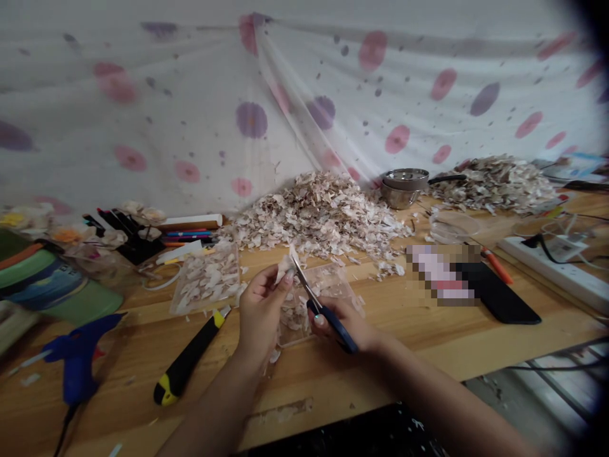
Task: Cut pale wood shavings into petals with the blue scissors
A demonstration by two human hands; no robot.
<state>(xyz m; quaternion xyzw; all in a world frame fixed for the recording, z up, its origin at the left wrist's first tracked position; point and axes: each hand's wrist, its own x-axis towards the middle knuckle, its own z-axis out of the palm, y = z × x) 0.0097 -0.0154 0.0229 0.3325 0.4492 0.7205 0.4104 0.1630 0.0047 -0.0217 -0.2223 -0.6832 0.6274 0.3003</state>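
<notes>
My left hand pinches a small pale flake between thumb and fingers above the wooden table. My right hand is closed round the blue handles of a pair of scissors, whose blades point up at the flake. Below both hands lies a clear plastic tray with several pale flakes in it. A second clear tray of flakes sits to the left.
A large heap of pale flakes lies behind the hands, another heap at back right beside stacked metal bowls. A black-and-yellow utility knife, blue glue gun, pens, black phone and power strip lie around.
</notes>
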